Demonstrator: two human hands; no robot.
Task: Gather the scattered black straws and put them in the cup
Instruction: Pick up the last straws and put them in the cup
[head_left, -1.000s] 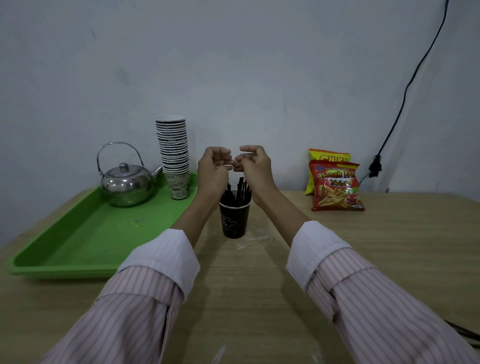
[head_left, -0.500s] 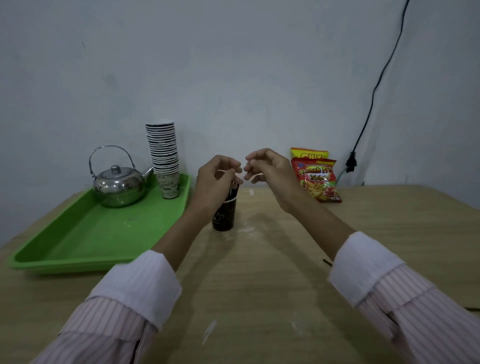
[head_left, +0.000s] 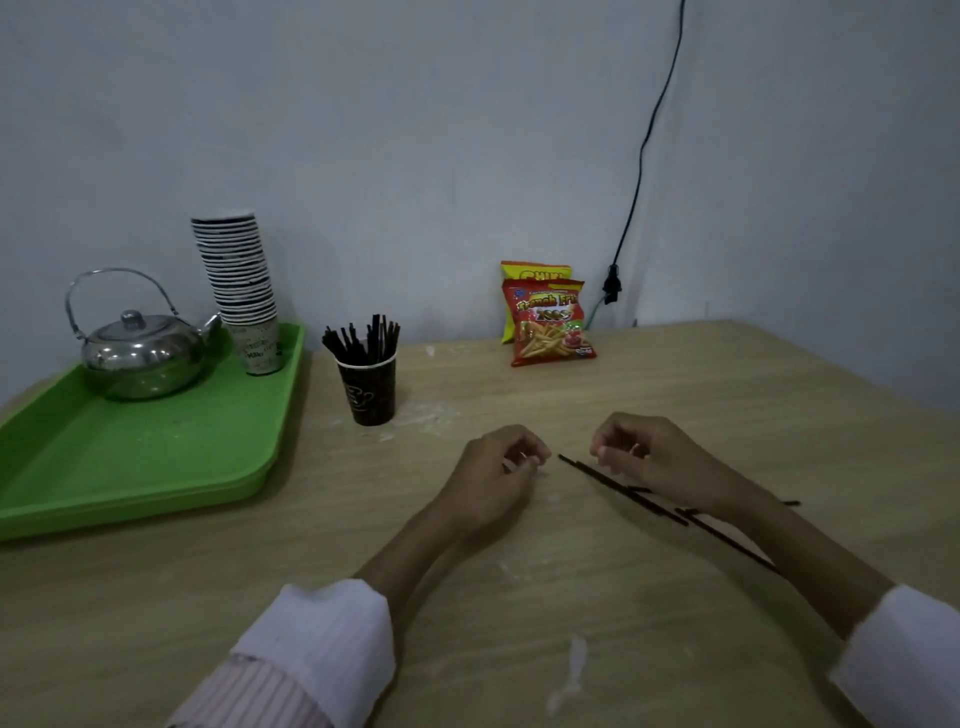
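A black paper cup stands upright on the wooden table, holding a bunch of black straws that fan out above its rim. Loose black straws lie on the table at the right, partly hidden under my right forearm. My right hand hovers just above their far ends, fingers curled, and I cannot tell whether it touches them. My left hand rests a little left of the straws with fingers loosely curled. A small dark bit shows at its fingertips; I cannot tell what it is.
A green tray at the left carries a steel kettle and a tall stack of paper cups. Two snack bags lean on the wall behind. A black cable hangs down the wall to a plug.
Both hands have come down from above the cup to the table on the right, near the loose straws. The view has swung right, leaving the cup at the left.
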